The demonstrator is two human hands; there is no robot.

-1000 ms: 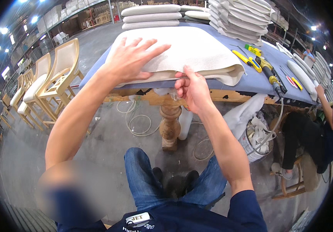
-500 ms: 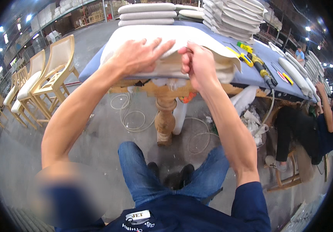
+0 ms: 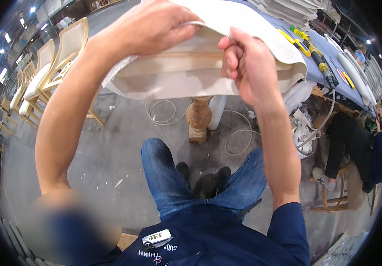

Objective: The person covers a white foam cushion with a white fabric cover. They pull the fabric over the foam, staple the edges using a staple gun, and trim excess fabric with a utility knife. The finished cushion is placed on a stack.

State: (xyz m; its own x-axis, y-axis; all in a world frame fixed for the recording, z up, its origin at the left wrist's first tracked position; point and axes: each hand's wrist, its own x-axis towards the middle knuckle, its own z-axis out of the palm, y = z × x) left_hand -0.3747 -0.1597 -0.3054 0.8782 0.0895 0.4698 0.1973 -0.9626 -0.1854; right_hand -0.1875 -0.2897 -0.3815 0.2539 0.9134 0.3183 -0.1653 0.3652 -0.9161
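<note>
With twelve at the top of the view, the white fabric (image 3: 155, 91) lies at twelve o'clock, spread over the near edge of the tabletop (image 3: 350, 94). Its near side gapes in a long, low mouth: the upper edge arches up, the lower flap hangs toward six, and a pale straight band (image 3: 186, 56) shows inside.

The person's left hand (image 3: 157, 27) is between eleven and twelve, palm down, its thumb and fingers clamped on the upper edge of the fabric. The right hand (image 3: 251, 64), between one and two, pinches the same edge between thumb and forefinger, the other fingers curled toward the palm. The lifted edge runs between the two grips.

On the tabletop at two o'clock, just beyond the fabric, lie a yellow-handled tool (image 3: 299, 46) and a yellow-and-black power tool (image 3: 319, 61), from which a pale hose (image 3: 325, 120) runs down toward four. A stack of pale cushions (image 3: 288, 12) stands at one.

Light wooden chairs (image 3: 69, 62) stand on the floor at ten. Near the centre is a turned wooden leg (image 3: 198, 116). White scraps (image 3: 303, 128) fill a container at three, and beyond them another person's dark trousers (image 3: 338, 139) show beside a wooden stool (image 3: 333, 207) at four.
</note>
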